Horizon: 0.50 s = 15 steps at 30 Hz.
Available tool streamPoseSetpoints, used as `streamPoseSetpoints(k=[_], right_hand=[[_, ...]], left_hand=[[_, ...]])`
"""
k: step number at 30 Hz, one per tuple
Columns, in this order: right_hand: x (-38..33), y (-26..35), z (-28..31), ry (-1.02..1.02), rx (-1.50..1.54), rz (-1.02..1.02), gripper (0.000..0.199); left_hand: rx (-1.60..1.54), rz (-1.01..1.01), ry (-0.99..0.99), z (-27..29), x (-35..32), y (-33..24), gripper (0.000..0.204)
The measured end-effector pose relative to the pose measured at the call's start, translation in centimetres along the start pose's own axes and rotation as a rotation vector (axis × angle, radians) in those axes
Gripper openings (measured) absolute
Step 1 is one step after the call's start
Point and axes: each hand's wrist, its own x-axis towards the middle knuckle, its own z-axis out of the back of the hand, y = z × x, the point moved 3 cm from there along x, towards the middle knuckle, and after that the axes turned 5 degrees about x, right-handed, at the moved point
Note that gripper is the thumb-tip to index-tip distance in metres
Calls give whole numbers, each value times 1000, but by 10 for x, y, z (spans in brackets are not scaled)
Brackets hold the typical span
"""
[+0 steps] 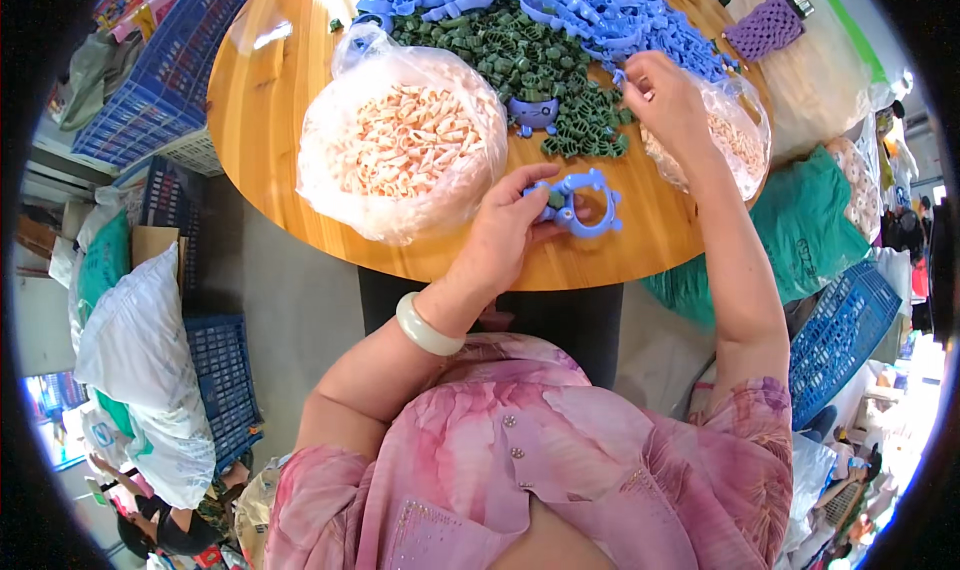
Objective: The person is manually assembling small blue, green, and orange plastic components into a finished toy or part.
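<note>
Blue plastic ring [583, 202] is gripped by the left hand [507, 228] near the table [262, 120] edge. Green pieces [520, 60] are pinched at by right hand [668, 98]; hands apart.

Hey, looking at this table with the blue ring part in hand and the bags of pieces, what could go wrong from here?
The open clear bag of pale pink pieces bulges near the round wooden table's edge; a nudge from the left hand might spill it. The blue ring part is held only at one end and could drop. The right hand, reaching into the green pieces, may scatter them.
</note>
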Motion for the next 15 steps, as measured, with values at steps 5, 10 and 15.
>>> streamPoseSetpoints(k=[5,10,15], right_hand=[[-42,25,7,106,212,-267,13],[-79,29,10,121,114,-262,13],[-108,29,10,-4,-237,177,28]], left_hand=[[-22,-1,21,-1,0,0,33],[-49,-5,-15,-2,-4,-1,30],[-18,-12,-11,0,-3,0,33]])
